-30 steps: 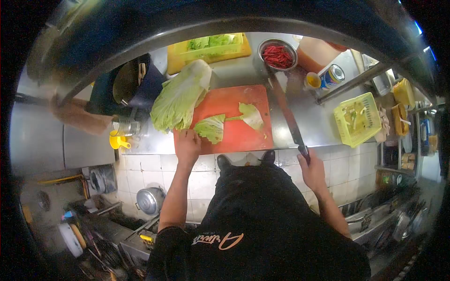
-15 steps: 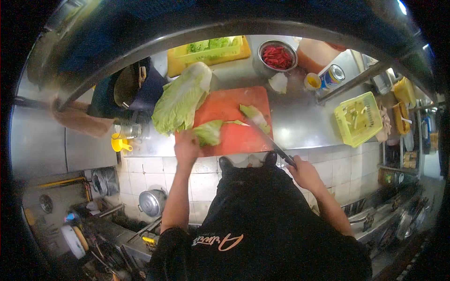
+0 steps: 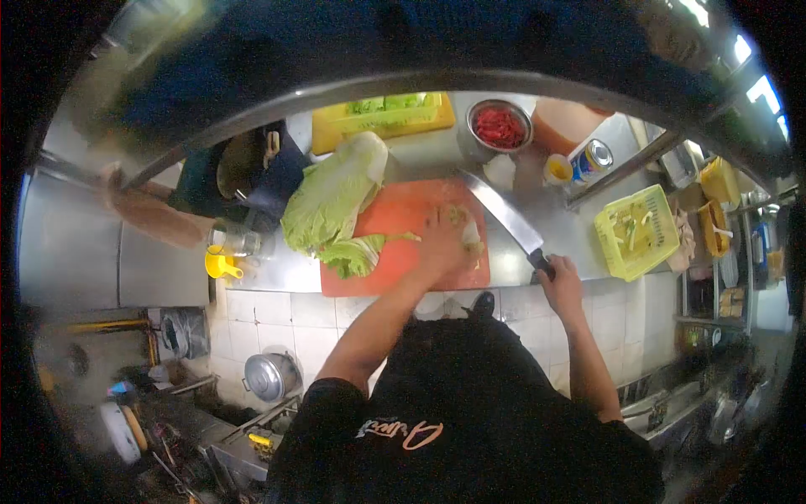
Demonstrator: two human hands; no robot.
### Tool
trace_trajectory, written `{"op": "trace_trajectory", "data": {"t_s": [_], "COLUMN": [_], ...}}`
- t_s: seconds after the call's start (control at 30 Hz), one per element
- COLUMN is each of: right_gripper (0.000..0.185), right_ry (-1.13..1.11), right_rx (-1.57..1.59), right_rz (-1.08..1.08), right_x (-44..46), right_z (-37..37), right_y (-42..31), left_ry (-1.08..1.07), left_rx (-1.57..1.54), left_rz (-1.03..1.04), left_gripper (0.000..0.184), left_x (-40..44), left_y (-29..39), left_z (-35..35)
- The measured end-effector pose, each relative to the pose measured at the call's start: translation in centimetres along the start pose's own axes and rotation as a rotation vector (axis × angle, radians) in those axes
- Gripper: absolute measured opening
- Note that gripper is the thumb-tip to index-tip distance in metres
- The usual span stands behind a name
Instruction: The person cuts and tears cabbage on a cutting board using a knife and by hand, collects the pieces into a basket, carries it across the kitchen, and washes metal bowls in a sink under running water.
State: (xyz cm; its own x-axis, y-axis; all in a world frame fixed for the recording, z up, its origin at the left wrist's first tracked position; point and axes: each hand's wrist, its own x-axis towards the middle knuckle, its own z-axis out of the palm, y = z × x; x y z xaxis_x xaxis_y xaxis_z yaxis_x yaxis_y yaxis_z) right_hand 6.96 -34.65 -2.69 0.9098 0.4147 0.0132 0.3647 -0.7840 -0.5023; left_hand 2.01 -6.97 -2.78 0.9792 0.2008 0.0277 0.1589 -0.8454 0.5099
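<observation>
My right hand (image 3: pixel 561 281) is closed round the black handle of a large kitchen knife (image 3: pixel 509 215), its blade slanting up and left beside the board. My left hand (image 3: pixel 442 245) is over the right part of the red cutting board (image 3: pixel 390 275), somewhat blurred, fingers stretched out at a cut piece of cabbage (image 3: pixel 473 238) that it partly covers. Whether it grips the piece is unclear. A large napa cabbage (image 3: pixel 334 191) lies across the board's upper left edge. Below it rests a loose cabbage leaf (image 3: pixel 353 256) with a thin strip trailing right.
Behind the board stand a yellow basket of greens (image 3: pixel 378 122) and a metal bowl of red pieces (image 3: pixel 499 126). A white cabbage chunk (image 3: pixel 501 170), a can (image 3: pixel 593 160) and a yellow-green basket (image 3: pixel 638 233) are to the right. A metal rail (image 3: pixel 403 80) spans overhead.
My left hand has moved right, from the loose leaf to the cut piece. My right hand has carried the knife off the board to the right. The loose leaf has shifted slightly left.
</observation>
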Motion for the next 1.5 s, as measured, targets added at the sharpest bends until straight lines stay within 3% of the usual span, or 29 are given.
{"op": "trace_trajectory", "data": {"t_s": [0.07, 0.17, 0.27, 0.33, 0.4, 0.43, 0.53, 0.63, 0.67, 0.73, 0.8, 0.9, 0.97, 1.03, 1.1, 1.13, 1.17, 1.23, 1.3, 1.33, 1.37, 1.43, 1.5], "right_gripper": [0.031, 0.031, 0.031, 0.031, 0.031, 0.031, 0.032, 0.033, 0.033, 0.036, 0.039, 0.048, 0.054, 0.061, 0.059, 0.058, 0.048, 0.050, 0.050, 0.050, 0.050, 0.049, 0.049], "right_ry": [0.046, 0.130, 0.184, 0.163, 0.151, 0.157, 0.171, 0.160, 0.161, 0.179, 0.165, -0.024, -0.253, -0.478, -0.456, -0.445, -0.193, 0.012, 0.005, 0.059, 0.108, 0.105, 0.007], "right_rx": [0.032, 0.074, 0.049, 0.079, 0.106, 0.116, 0.141, 0.138, 0.125, 0.092, 0.049, 0.257, 0.545, 0.825, 0.931, 0.980, 0.796, -0.260, -0.239, 0.153, 0.545, 0.345, 0.226], "right_rz": [-0.060, -0.066, -0.049, -0.040, -0.046, -0.058, -0.112, -0.102, -0.080, -0.090, -0.092, -0.080, -0.030, -0.011, 0.102, 0.159, 0.054, -0.375, -0.213, 0.041, 0.297, 0.154, 0.082], "right_x": [0.4, -0.2, -1.1, -1.6, -1.8, -1.8, -1.7, -1.4, -1.3, -1.2, -1.0, 0.2, 1.4, 2.2, 3.6, 4.4, 5.5, 7.4, 8.6, 9.0, 9.6, 8.5, 6.8], "right_z": [0.0, 0.0, 0.8, 0.4, 0.2, 0.2, -0.3, 0.2, 0.3, 0.3, 0.3, 0.2, -0.1, 1.3, 2.0, 2.2, 3.1, 3.7, 0.0, -1.2, -2.0, -1.9, -1.9], "right_y": [0.4, 0.2, 1.0, 0.6, -0.1, -0.3, -1.8, -2.3, -2.1, -2.3, -2.8, -4.6, -8.2, -10.7, -12.2, -12.6, -11.3, -4.7, -2.1, -1.3, -0.3, 3.3, 2.8], "left_ry": [-0.049, 0.167, -0.106, 0.259, 0.599, 0.602, 0.435, -0.086, -0.348, -0.473, -0.055, -0.143, -0.247, -0.116, 0.015, 0.019, 0.019, 0.112, 0.428, 0.511, 0.451, 0.325, 0.221], "left_rx": [-0.070, -0.018, -0.131, -0.153, -0.176, -0.071, 0.063, 0.225, 0.215, 0.409, 0.485, 0.346, 0.198, -0.349, -0.724, -0.495, -0.264, 0.051, 0.210, 0.331, 0.428, 0.618, 0.597], "left_rz": [-0.034, 0.175, 0.029, 0.014, 0.137, 0.066, -0.064, -0.085, -0.075, -0.232, 0.069, -0.150, 0.022, -0.014, 0.117, 0.185, 0.245, 0.260, 0.011, -0.108, -0.145, -0.214, -0.280], "left_gripper": [0.046, 0.032, 0.025, 0.033, 0.049, 0.059, 0.070, 0.075, 0.073, 0.050, 0.031, 0.024, 0.023, 0.026, 0.030, 0.032, 0.036, 0.044, 0.053, 0.058, 0.059, 0.061, 0.066], "left_x": [1.7, 2.3, 5.6, 8.3, 13.5, 14.3, 11.5, 5.8, 2.2, -2.6, -6.4, -5.7, -3.4, -2.7, -0.5, 0.5, 1.6, 2.0, 2.4, 1.7, 0.6, -1.5, -1.3], "left_y": [-0.8, -2.1, -1.1, -1.3, -5.7, -6.1, -6.6, -12.1, -8.4, -9.1, -14.4, -13.1, -11.5, -5.1, -1.3, -1.2, -0.5, -1.2, -9.2, -12.1, -13.1, -14.6, -15.5], "left_z": [1.8, 1.9, -5.2, -8.0, -10.2, -12.5, -17.5, -12.7, -14.8, -11.1, -5.5, -7.4, -7.2, -7.6, -5.2, -6.5, -8.8, -11.7, -11.4, -11.4, -11.6, -11.9, -11.5]}}
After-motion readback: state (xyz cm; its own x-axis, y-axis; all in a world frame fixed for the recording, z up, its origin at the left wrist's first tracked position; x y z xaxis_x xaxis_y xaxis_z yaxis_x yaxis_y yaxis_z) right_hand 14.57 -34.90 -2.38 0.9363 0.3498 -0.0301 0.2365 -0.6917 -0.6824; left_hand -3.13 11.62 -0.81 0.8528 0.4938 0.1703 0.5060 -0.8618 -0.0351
